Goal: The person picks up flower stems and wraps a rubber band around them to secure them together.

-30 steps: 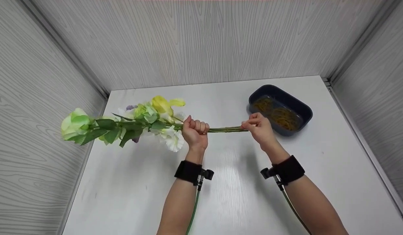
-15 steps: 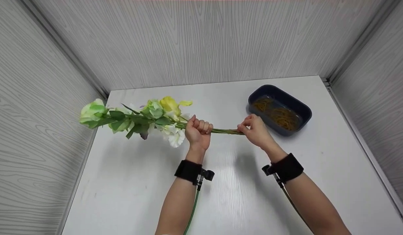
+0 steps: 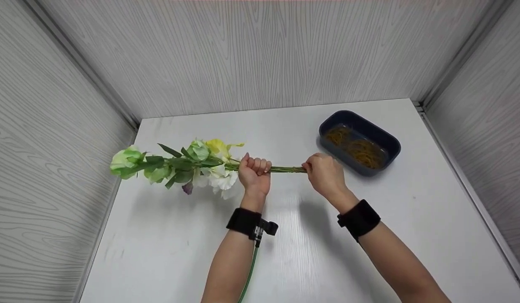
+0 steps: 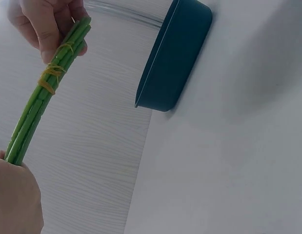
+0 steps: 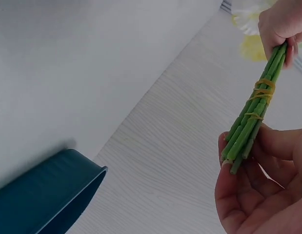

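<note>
A bouquet of flowers (image 3: 186, 166), green, white and yellow with a purple bloom, lies sideways above the table, heads to the left. My left hand (image 3: 254, 174) grips its stems just below the blooms. At the stems' cut ends on the right, my right hand (image 3: 326, 174) pinches them with its fingers, back of the hand upward. Yellow rubber bands (image 4: 52, 73) are wound round the green stems (image 4: 33, 112) between both hands. In the right wrist view the stem ends (image 5: 236, 151) rest between thumb and fingers, with the wound rubber band (image 5: 262, 91) above them.
A dark blue rectangular container (image 3: 375, 134) stands at the back right, close beyond my right hand. Inside it lie loose yellow rubber bands (image 3: 366, 153). Grey wood-grain panels (image 3: 260, 54) enclose the white table (image 3: 285, 252) at the back and sides.
The bouquet has shifted right, its heads swinging up, then lower. My right hand has moved left and turned, its back now facing up. My left hand keeps its grip.
</note>
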A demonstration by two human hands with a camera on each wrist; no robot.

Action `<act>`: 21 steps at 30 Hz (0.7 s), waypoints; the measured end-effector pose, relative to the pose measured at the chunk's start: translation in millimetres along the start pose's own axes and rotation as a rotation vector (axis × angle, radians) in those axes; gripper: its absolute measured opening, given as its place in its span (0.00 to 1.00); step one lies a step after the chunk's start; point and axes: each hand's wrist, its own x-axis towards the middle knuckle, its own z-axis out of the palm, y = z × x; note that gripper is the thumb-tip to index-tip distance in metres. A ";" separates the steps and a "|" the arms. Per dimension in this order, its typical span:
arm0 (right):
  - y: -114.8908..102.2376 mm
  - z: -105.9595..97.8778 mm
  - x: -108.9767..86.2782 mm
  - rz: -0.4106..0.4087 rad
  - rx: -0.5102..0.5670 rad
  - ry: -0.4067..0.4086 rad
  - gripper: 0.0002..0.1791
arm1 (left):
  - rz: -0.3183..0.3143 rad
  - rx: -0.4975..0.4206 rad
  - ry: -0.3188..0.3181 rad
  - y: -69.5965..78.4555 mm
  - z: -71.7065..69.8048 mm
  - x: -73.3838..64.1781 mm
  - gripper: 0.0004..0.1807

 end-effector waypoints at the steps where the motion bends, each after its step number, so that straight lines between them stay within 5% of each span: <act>1: 0.6 1.8 -0.6 -0.027 -0.011 0.009 0.07 | 0.000 -0.008 0.003 0.6 -0.8 0.2 0.27; 13: 11.9 14.7 0.3 -0.229 0.007 0.063 0.08 | -0.026 -0.075 0.028 3.5 -7.2 4.4 0.27; 21: 28.2 17.1 1.5 -0.097 0.096 -0.037 0.11 | -0.043 -0.093 0.186 1.1 -22.6 16.9 0.26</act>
